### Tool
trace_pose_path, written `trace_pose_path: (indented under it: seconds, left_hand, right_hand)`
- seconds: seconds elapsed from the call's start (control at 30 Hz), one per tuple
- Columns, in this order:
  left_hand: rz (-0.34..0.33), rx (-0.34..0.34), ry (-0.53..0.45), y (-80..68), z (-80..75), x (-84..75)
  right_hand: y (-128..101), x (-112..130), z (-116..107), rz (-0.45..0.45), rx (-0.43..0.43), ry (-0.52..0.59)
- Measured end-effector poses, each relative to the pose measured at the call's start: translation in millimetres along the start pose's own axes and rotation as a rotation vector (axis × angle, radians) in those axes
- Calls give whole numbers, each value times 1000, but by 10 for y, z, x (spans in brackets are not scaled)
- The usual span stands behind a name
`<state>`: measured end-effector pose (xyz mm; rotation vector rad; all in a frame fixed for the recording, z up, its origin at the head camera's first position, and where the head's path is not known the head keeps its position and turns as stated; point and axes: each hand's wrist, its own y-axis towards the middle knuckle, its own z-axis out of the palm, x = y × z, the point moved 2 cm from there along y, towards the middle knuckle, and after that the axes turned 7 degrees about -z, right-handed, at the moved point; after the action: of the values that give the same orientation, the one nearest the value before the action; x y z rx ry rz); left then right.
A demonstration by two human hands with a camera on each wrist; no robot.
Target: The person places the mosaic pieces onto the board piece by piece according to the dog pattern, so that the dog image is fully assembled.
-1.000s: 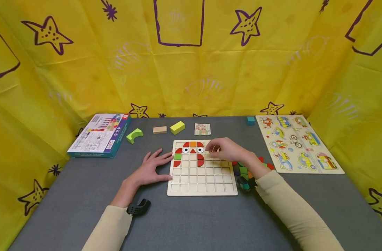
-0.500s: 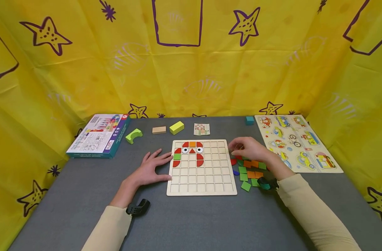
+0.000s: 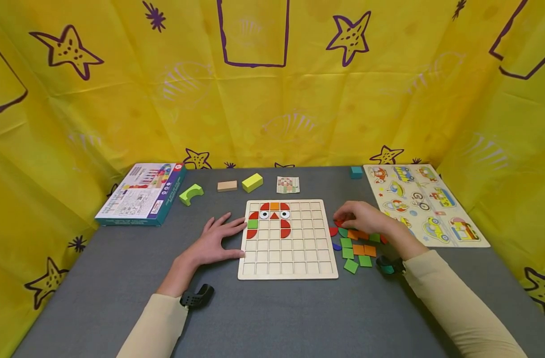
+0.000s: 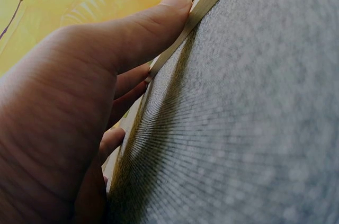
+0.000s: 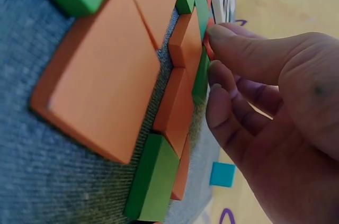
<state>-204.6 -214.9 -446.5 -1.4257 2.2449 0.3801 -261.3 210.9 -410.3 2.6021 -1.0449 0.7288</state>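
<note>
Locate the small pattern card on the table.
In the head view, the pattern card lies just beyond the grid board, right of the yellow block.

Orange, green (some red) tiles [image 3: 358, 248]

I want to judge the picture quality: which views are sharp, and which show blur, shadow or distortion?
Head view: even light, sharp, table edges splayed by a wide lens. Left wrist view: left hand very close, large and dim, with dark shadow beneath it along the board. Right wrist view: near orange tile sharp; right hand soft.
</note>
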Motion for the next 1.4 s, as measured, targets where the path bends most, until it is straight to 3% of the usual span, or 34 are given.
trace_pose_path:
  seconds: [0.23,0.57,0.8,1.1,1.4]
  left_hand:
    - [-2,-2,10,7,6,-3]
    - [2,-2,3,-2,-7,-14]
    - [-2,0,8,-9,-8,-26]
    - [-9,0,5,-16,-11,-16]
    - [-9,2,4,-13,-5,-19]
  right_hand:
    - [27,13,0,-30,29,-1]
    - [54,39,13,0,74,-26]
    - [64,43,12,8,52,-30]
    - [74,84,-33,31,-24,109]
    - [255,210,44,66,-46,308]
